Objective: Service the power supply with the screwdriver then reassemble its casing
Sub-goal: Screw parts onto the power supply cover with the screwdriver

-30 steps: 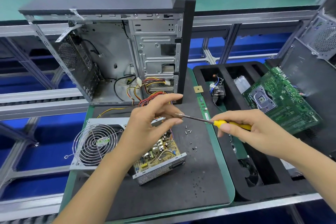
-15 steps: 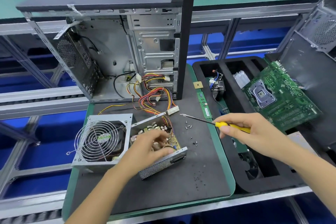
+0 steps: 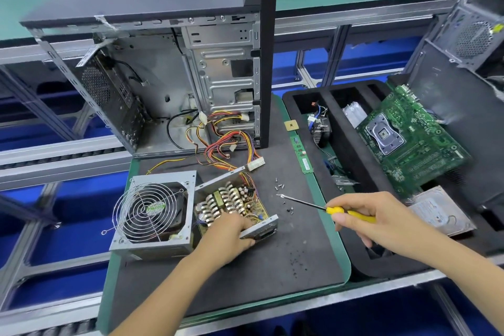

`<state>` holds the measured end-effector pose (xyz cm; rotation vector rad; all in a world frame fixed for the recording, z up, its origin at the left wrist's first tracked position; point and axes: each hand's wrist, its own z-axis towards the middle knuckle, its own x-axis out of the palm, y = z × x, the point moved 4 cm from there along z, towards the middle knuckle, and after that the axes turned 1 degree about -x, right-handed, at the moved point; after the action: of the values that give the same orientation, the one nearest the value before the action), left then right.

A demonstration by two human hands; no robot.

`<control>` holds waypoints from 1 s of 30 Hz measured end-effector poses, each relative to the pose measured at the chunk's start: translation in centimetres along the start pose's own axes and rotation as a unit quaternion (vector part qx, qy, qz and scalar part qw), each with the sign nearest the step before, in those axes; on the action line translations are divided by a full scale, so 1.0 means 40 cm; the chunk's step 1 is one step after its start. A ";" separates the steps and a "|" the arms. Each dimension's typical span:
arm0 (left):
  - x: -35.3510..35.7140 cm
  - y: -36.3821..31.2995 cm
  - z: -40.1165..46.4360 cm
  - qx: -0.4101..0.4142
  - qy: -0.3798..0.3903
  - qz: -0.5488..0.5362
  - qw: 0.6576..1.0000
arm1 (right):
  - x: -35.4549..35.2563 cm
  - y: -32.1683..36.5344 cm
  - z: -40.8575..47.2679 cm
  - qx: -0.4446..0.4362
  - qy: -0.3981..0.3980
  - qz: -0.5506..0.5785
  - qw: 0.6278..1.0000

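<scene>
The left forearm reaches up from the lower edge, bare, ending in the left hand (image 3: 227, 240), which lies palm-down with its fingers curled over the near edge of the opened grey metal power supply (image 3: 234, 207). The right forearm comes in from the lower right corner, and the right hand (image 3: 373, 219) has its grip closed round the yellow handle of the slim steel-shafted screwdriver (image 3: 324, 208), thumb on the near side, shaft pointing left.

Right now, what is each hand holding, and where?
Right hand holds the screwdriver by its yellow handle. Left hand grips the power supply at its front edge.
</scene>
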<state>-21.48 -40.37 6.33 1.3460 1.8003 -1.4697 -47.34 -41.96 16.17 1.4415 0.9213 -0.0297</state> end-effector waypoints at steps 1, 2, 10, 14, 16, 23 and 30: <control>-0.005 -0.002 0.000 -0.003 0.004 -0.007 1.000 | 0.003 0.003 -0.003 0.001 0.002 -0.001 1.000; -0.016 -0.005 0.001 -0.007 0.005 -0.019 1.000 | 0.005 0.008 -0.005 0.001 0.003 -0.002 1.000; -0.202 -0.021 0.005 -0.060 0.124 -0.325 0.936 | 0.004 0.065 0.003 -0.005 0.008 -0.024 1.000; -0.222 -0.014 0.009 -0.070 0.166 -0.392 0.902 | 0.024 0.085 0.028 -0.016 0.004 -0.147 0.989; -0.227 -0.001 0.021 -0.071 0.165 -0.403 0.897 | 0.040 0.092 0.038 -0.019 -0.009 -0.200 0.980; -0.225 0.030 0.041 -0.059 0.179 -0.409 0.893 | 0.094 0.126 0.046 -0.042 -0.027 -0.283 0.958; -0.224 0.037 0.048 -0.039 0.177 -0.398 0.899 | 0.117 0.157 0.047 -0.035 -0.020 -0.384 0.922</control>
<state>-16.83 -45.74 12.31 0.8926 2.8401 -1.5411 -39.87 -40.01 18.53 0.9332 1.3882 -0.6019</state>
